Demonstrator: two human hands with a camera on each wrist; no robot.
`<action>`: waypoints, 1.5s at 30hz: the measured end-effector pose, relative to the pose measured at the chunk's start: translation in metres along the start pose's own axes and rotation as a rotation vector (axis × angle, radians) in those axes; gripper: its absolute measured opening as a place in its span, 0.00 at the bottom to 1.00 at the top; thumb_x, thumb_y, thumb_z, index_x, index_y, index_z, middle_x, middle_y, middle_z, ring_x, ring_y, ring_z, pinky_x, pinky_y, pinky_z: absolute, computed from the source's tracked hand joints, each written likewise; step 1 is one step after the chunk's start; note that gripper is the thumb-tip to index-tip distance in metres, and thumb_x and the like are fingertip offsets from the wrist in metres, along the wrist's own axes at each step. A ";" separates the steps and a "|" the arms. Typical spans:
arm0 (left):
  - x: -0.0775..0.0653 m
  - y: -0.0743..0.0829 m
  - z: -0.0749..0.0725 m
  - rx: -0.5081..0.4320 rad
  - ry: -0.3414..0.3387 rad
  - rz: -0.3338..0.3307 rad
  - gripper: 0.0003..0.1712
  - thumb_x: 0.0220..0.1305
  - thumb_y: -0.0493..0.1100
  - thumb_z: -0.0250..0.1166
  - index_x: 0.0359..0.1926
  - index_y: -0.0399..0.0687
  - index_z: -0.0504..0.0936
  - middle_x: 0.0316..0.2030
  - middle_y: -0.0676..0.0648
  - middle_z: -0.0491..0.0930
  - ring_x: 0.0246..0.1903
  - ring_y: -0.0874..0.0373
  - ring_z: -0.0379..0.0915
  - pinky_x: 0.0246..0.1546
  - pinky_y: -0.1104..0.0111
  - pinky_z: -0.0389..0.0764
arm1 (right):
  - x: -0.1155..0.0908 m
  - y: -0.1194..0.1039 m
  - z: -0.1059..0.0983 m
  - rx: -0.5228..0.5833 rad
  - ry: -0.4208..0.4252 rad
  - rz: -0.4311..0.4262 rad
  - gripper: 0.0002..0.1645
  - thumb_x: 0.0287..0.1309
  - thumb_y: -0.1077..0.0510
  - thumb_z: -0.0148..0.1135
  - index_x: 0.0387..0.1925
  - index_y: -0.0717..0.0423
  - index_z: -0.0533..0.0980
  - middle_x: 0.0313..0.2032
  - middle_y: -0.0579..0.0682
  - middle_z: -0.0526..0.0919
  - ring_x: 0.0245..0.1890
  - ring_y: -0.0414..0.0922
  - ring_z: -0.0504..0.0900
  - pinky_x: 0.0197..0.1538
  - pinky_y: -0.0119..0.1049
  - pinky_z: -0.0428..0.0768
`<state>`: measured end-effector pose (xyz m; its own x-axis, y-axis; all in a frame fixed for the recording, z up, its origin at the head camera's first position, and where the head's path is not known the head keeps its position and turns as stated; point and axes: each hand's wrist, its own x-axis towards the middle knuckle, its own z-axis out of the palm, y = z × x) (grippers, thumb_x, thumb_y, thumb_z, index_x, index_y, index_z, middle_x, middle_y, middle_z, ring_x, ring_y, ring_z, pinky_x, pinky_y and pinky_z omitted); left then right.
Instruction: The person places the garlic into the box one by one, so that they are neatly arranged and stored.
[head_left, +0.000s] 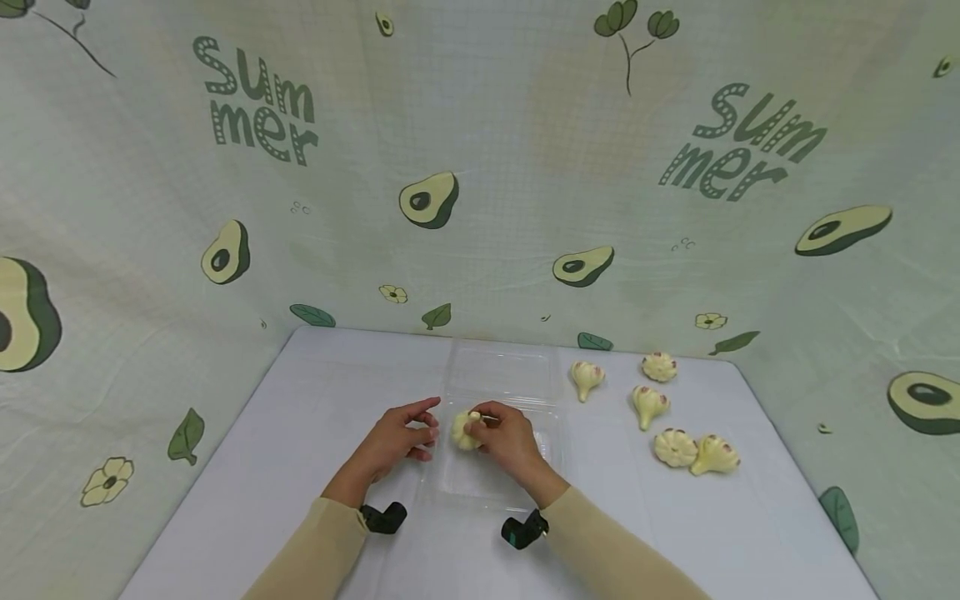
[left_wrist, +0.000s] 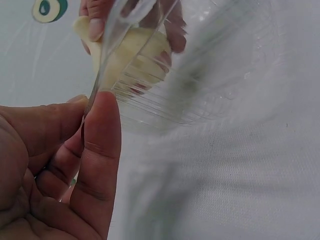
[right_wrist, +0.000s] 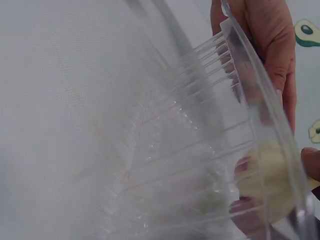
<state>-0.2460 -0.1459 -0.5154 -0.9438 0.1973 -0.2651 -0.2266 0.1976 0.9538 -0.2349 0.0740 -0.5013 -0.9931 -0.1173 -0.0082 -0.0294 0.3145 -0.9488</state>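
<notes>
A clear plastic container [head_left: 480, 487] lies on the white table, its clear lid [head_left: 502, 371] folded back on the far side. Between thumb and fingers my right hand [head_left: 517, 446] holds a pale garlic bulb [head_left: 461, 432] over the container's left part, its stem pointing up. My left hand [head_left: 393, 442] is at the container's left side. In the left wrist view, its thumb and finger pinch the thin clear rim, and the garlic shows through the wall [left_wrist: 155, 105]. Seen from the right wrist, the bulb [right_wrist: 272, 182] is partly behind clear plastic.
Several more garlic bulbs lie on the table to the right: one [head_left: 587, 379] beside the lid, another [head_left: 659, 367] at the back, one [head_left: 649, 406] in the middle, and two [head_left: 675, 448] close together nearer me. A patterned cloth [head_left: 495, 208] hangs behind the table [head_left: 315, 400].
</notes>
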 end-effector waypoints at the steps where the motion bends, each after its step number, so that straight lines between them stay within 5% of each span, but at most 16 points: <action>1: 0.000 0.000 0.000 0.001 -0.002 0.000 0.36 0.70 0.30 0.67 0.76 0.51 0.73 0.50 0.42 0.77 0.37 0.56 0.80 0.35 0.65 0.90 | 0.000 0.000 0.000 -0.001 0.002 -0.003 0.14 0.58 0.64 0.74 0.46 0.63 0.86 0.45 0.60 0.89 0.42 0.46 0.89 0.35 0.41 0.90; 17: -0.001 -0.002 -0.001 -0.050 -0.029 0.013 0.37 0.71 0.30 0.66 0.78 0.48 0.70 0.50 0.43 0.75 0.38 0.56 0.79 0.35 0.65 0.89 | 0.001 0.012 0.006 -0.063 -0.002 -0.046 0.14 0.58 0.65 0.74 0.46 0.62 0.86 0.49 0.63 0.88 0.49 0.56 0.90 0.35 0.36 0.89; 27: -0.002 -0.003 -0.002 -0.062 -0.041 0.009 0.37 0.71 0.30 0.66 0.78 0.47 0.69 0.52 0.42 0.76 0.37 0.56 0.80 0.35 0.65 0.90 | -0.003 0.010 0.004 -0.270 0.057 -0.045 0.16 0.58 0.59 0.75 0.48 0.57 0.88 0.49 0.58 0.89 0.50 0.55 0.88 0.50 0.48 0.88; 45: -0.004 -0.003 0.001 -0.051 -0.031 0.010 0.37 0.71 0.29 0.66 0.78 0.47 0.69 0.51 0.42 0.76 0.37 0.56 0.79 0.34 0.65 0.89 | -0.001 0.014 0.011 -0.275 0.026 -0.114 0.19 0.57 0.61 0.76 0.51 0.61 0.87 0.49 0.60 0.89 0.53 0.58 0.86 0.57 0.57 0.84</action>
<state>-0.2414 -0.1463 -0.5176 -0.9384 0.2293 -0.2586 -0.2295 0.1464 0.9622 -0.2333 0.0676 -0.5178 -0.9841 -0.1432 0.1050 -0.1669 0.5442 -0.8222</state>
